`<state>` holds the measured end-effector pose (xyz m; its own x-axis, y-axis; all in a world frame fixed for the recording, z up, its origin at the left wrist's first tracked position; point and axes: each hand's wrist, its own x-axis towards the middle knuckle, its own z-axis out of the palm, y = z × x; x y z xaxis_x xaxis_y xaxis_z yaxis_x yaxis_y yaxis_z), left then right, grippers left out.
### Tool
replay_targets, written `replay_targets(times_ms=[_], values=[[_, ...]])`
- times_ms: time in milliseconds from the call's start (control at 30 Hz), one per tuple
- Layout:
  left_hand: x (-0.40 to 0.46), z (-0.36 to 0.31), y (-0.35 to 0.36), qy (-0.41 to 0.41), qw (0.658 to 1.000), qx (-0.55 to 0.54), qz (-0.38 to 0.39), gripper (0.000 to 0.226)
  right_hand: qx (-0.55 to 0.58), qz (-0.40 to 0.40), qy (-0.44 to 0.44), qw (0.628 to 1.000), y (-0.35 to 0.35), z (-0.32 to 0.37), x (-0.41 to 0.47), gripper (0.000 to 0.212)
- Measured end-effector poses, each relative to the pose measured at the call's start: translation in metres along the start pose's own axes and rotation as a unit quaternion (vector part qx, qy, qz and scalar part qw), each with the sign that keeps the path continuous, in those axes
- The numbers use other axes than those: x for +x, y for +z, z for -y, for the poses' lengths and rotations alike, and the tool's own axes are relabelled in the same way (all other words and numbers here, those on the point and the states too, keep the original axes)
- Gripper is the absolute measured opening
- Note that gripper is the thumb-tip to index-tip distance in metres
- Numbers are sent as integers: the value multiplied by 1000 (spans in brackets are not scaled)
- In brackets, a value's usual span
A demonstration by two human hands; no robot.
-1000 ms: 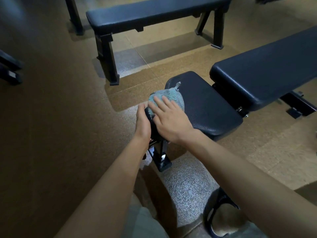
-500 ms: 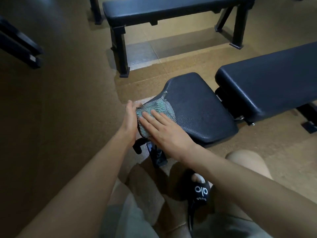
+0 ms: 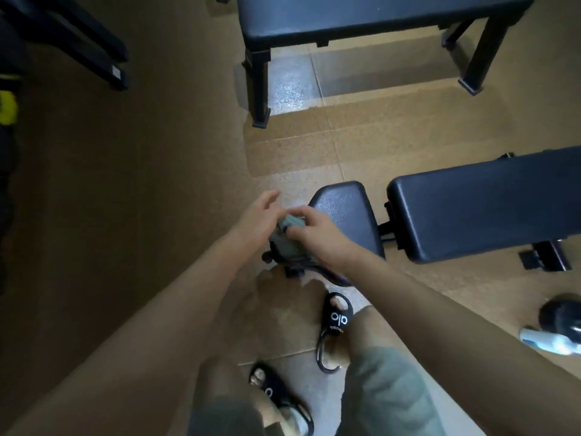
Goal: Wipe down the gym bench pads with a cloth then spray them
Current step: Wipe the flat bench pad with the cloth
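Observation:
The adjustable bench's small black seat pad (image 3: 349, 215) is at centre, and its long back pad (image 3: 487, 199) runs off to the right. A grey-green cloth (image 3: 287, 239) is bunched at the seat pad's near-left end, above the bench's front foot. My right hand (image 3: 314, 234) lies over the cloth with curled fingers pinching its top. My left hand (image 3: 254, 217) is right beside the cloth on its left, with the fingers spread and straight. Much of the cloth is hidden between the two hands.
A flat black bench (image 3: 377, 20) stands across the top of the view. Dark equipment bars (image 3: 94, 55) lie at the upper left. A pale bottle with a dark top (image 3: 556, 335) lies on the floor at the lower right. My sandalled feet (image 3: 336, 316) are just below the seat pad.
The cloth was spread flat under my right palm on the pad's end; now it is bunched in my right fingers. My left hand has left the pad's edge and opened. The view has pulled back.

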<state>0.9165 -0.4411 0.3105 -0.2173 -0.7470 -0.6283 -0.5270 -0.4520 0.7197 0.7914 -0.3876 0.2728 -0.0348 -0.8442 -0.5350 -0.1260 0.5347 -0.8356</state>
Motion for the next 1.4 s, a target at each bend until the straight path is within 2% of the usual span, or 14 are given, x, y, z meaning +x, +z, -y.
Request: replay_targets(times_ms=[67,167,300,333,433,567,667,767,867,1000,1133,1300,1400], values=[[-20,-46,-20,19,999,42,16,48,66,49,59,995,-19,54,-14,35],[-46,-112,-50,37,993,96,52,39,127,122,91,980,-51,124,-29,36],[-63,-187,-80,63,976,192,76,29,117,184,86,972,-93,192,-31,57],[-65,-201,-85,70,972,213,76,25,101,185,78,974,-102,206,-31,57],[-64,-231,-101,86,966,237,57,7,27,141,37,989,-117,238,-24,43],[-52,-253,-125,97,966,239,32,8,-71,102,-11,992,-121,266,-1,34],[-32,-264,-151,103,963,248,31,5,-125,26,-37,991,-109,285,22,17],[2,-274,-188,112,961,247,51,4,-152,-53,-62,985,-87,308,54,7],[47,-279,-233,121,961,235,87,10,-126,-81,-55,987,-60,330,97,6],[106,-290,-301,138,953,239,127,20,-82,-90,-42,992,-14,368,157,17],[149,-307,-358,145,942,266,142,11,-62,-94,-29,993,20,408,207,24],[195,-331,-398,135,940,271,156,12,-55,-102,25,993,19,429,243,51],[227,-345,-400,119,942,291,121,16,-25,-148,62,987,1,423,260,50]])
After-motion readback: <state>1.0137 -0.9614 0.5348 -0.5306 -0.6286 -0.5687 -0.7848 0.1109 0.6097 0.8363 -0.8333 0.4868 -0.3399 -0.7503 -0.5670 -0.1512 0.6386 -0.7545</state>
